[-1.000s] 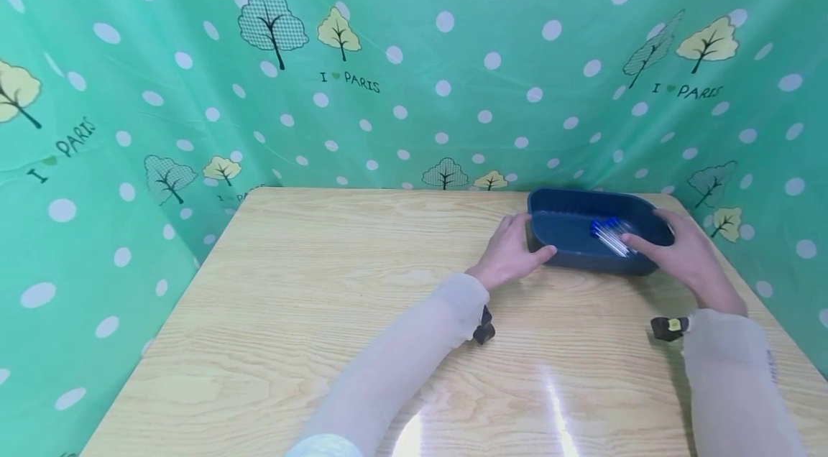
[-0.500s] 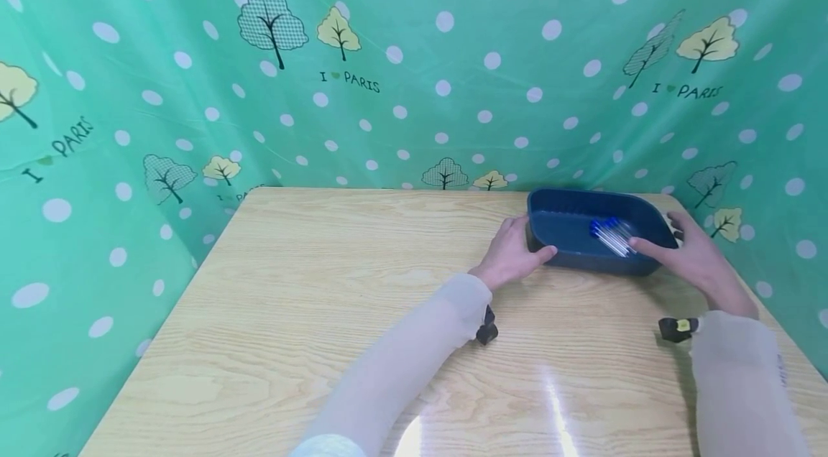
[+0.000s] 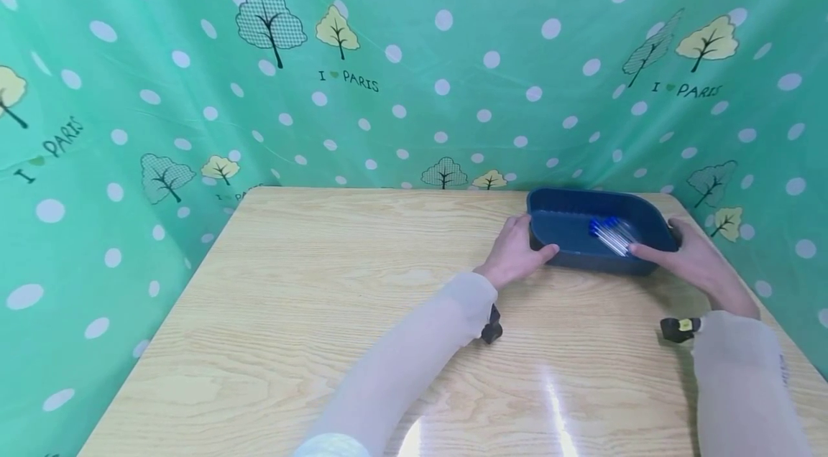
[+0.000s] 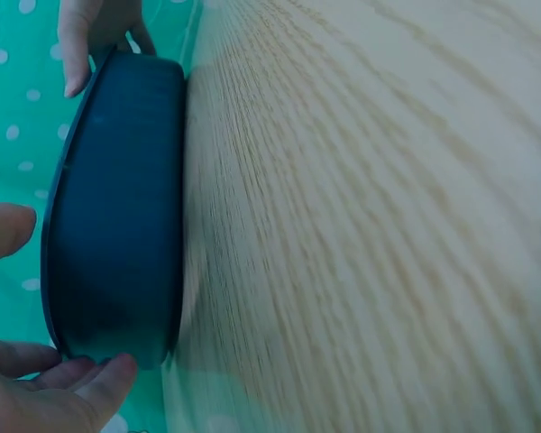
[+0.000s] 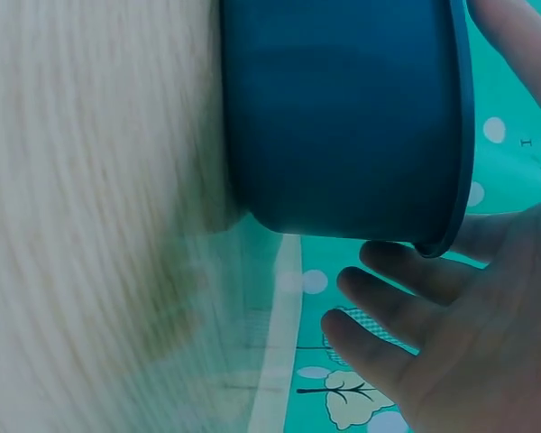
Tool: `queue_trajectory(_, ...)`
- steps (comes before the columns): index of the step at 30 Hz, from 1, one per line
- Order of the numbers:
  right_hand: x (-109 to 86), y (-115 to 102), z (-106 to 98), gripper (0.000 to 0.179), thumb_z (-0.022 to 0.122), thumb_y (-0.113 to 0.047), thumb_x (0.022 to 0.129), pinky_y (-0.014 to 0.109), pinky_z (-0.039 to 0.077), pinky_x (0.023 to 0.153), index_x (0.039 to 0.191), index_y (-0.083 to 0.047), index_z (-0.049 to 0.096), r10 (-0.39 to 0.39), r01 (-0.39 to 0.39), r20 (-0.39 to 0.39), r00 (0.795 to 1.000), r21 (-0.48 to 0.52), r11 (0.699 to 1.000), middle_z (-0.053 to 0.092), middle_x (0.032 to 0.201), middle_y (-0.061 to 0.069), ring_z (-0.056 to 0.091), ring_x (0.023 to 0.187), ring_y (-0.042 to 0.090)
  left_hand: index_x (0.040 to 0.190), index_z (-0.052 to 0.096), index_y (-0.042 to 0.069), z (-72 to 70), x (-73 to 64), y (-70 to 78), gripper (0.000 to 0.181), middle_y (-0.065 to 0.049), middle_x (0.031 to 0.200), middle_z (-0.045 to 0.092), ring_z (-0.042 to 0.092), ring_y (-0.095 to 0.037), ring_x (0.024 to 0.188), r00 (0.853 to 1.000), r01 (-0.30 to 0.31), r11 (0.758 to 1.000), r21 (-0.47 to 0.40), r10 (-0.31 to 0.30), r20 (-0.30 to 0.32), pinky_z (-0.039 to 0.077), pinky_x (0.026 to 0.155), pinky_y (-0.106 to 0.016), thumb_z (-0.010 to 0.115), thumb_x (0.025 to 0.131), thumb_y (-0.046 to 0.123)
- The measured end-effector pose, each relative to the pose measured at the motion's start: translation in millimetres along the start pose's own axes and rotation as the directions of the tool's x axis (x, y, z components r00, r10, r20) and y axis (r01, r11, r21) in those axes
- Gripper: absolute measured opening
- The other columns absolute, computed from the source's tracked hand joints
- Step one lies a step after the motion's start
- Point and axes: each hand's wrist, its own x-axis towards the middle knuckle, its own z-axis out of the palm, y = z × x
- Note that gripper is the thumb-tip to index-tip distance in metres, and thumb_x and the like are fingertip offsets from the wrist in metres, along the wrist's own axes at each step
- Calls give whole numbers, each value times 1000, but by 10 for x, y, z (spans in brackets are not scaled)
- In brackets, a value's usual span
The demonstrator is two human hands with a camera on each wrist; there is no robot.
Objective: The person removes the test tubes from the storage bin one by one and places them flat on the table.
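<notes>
A dark blue plastic basin (image 3: 595, 263) stands at the back right of the wooden table. Inside it lie several clear pens with blue caps (image 3: 609, 236), side by side near its right end. My left hand (image 3: 514, 253) is at the basin's left end; in the left wrist view its fingers (image 4: 99, 388) touch the end wall, while the thumb stands apart from it. At the opposite end is my right hand (image 3: 695, 259), its thumb reaching over the rim. Its fingers (image 5: 397, 307) are spread outside the end wall; the index finger is partly hidden by the rim.
The basin is close to the back edge of the wooden table (image 3: 291, 284). Behind and beside the table hangs a green dotted curtain (image 3: 401, 126) printed with trees. A black wrist device (image 3: 679, 329) sits at the right sleeve, and another (image 3: 491, 328) at the left.
My right hand has shifted slightly right, its fingers going from over the rim to outside the basin's end. The left hand, basin and pens look nearly still.
</notes>
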Motion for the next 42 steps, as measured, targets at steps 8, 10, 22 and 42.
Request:
queue_trajectory(8, 1, -8, 26, 110, 56, -57, 79, 69, 21, 86, 138, 6, -12, 10, -11, 15, 1000, 8, 1000, 2, 137, 40, 11, 121, 58, 139, 30, 9, 44, 21, 11, 76, -1, 135, 36, 39, -13, 121, 1000, -11, 1000, -7, 11, -9, 33, 98, -23, 58, 81, 49)
queue_trajectory(10, -1, -2, 24, 109, 56, -56, 79, 69, 22, 86, 138, 6, -12, 14, -15, 20, 1000, 8, 1000, 3, 138, 39, 13, 121, 57, 139, 30, 9, 65, 31, 5, 75, -1, 135, 36, 39, -13, 121, 1000, -15, 1000, -18, 15, -16, 33, 98, -24, 58, 82, 48)
queue_trajectory(22, -35, 9, 12, 105, 58, -52, 80, 69, 22, 86, 141, 0, -10, 9, -12, 56, 998, 63, 998, 5, 141, 35, 13, 123, 54, 140, 27, 10, 109, 31, 41, 78, -4, 136, 37, 38, -15, 122, 999, 29, 997, -77, -31, -35, 33, 98, -26, 60, 80, 48)
queue_trajectory(42, -13, 5, 27, 106, 57, -54, 80, 69, 25, 84, 141, 0, -11, 37, -46, 97, 995, 83, 996, 7, 140, 35, 15, 122, 54, 140, 27, 10, 125, 25, 19, 77, -4, 137, 35, 36, -16, 124, 999, 33, 992, -120, -38, -39, 33, 99, -27, 63, 80, 43)
